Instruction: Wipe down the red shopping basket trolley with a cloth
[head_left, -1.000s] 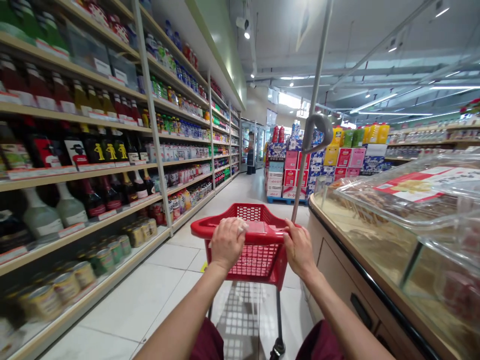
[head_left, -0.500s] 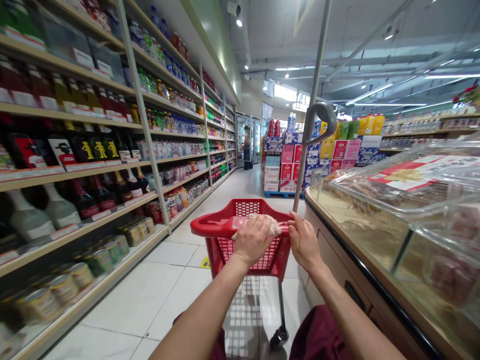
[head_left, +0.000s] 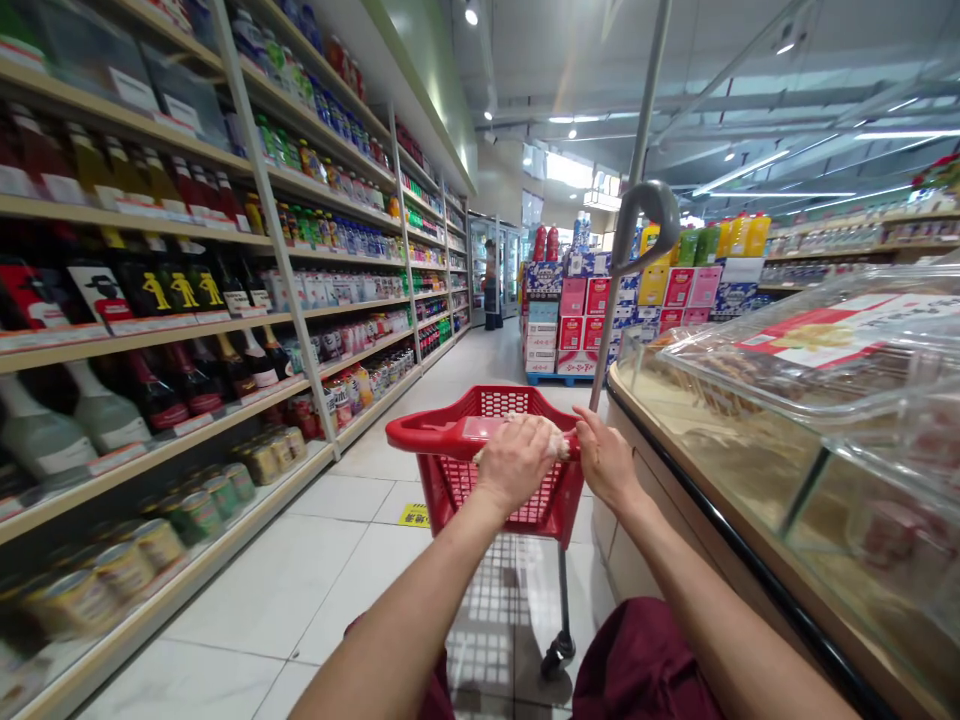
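Note:
In front of me stands a red plastic shopping basket trolley [head_left: 442, 490] with a perforated body. My left hand [head_left: 514, 460] lies over its red handle bar [head_left: 424, 434], fingers closed on a pale crumpled cloth [head_left: 558, 441] pressed against the bar. The cloth is mostly covered by the hand. Just to the right, my right hand [head_left: 604, 458] is closed around the right end of the bar. A long grey pole [head_left: 604, 345] with a looped grey grip [head_left: 651, 225] rises behind the right hand. One black caster [head_left: 557, 655] shows below.
Tall shelves [head_left: 352, 310] of bottles and cans line the left side. A glass-sided counter [head_left: 757, 480] with clear food boxes runs close along the right. Stacked drink cartons [head_left: 574, 335] stand ahead, and a person [head_left: 490, 285] is far down the aisle. A yellow floor sticker [head_left: 414, 514] lies left of the trolley.
The view has shifted slightly forward, with the left shelves sliding outward and the floor sticker showing more. My left hand sits slightly higher in view, with the cloth under it; my right hand keeps its hold.

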